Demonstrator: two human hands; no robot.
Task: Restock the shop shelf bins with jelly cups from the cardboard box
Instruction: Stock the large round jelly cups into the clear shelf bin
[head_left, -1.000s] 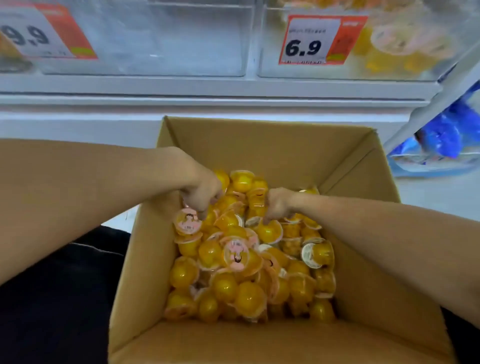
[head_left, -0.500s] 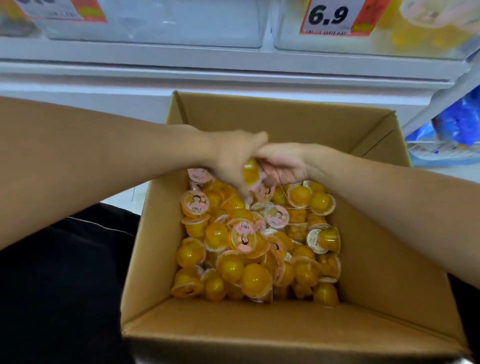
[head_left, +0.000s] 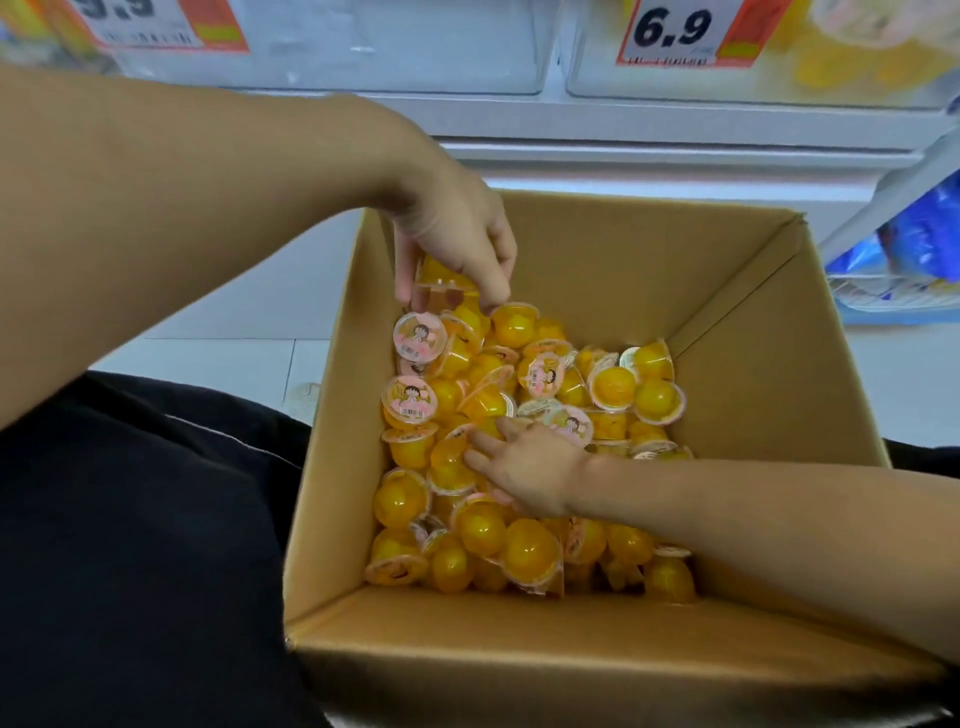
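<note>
An open cardboard box (head_left: 753, 332) holds a heap of orange jelly cups (head_left: 519, 540), some showing pink cartoon lids. Above the heap at the box's back left corner, my left hand (head_left: 457, 244) grips a small cluster of jelly cups (head_left: 441, 286) with curled fingers. My right hand (head_left: 524, 467) lies low in the middle of the heap, its fingers stretched out to the left and touching the cups. Clear shelf bins stand above the box: one (head_left: 374, 47) looks see-through with nothing visible inside, the right one (head_left: 841, 57) holds yellow cups.
Price tags hang on the bin fronts, one reading 6.9 (head_left: 675, 31). A white shelf ledge (head_left: 623, 124) runs behind the box. Blue packets (head_left: 924, 244) sit in a wire rack at the right. My dark-clothed legs (head_left: 130, 545) are left of the box, on a white tiled floor.
My hands, joined at the back of the box half a second ago, have parted. The left holds cups at the back left corner; the right has dropped into the heap.
</note>
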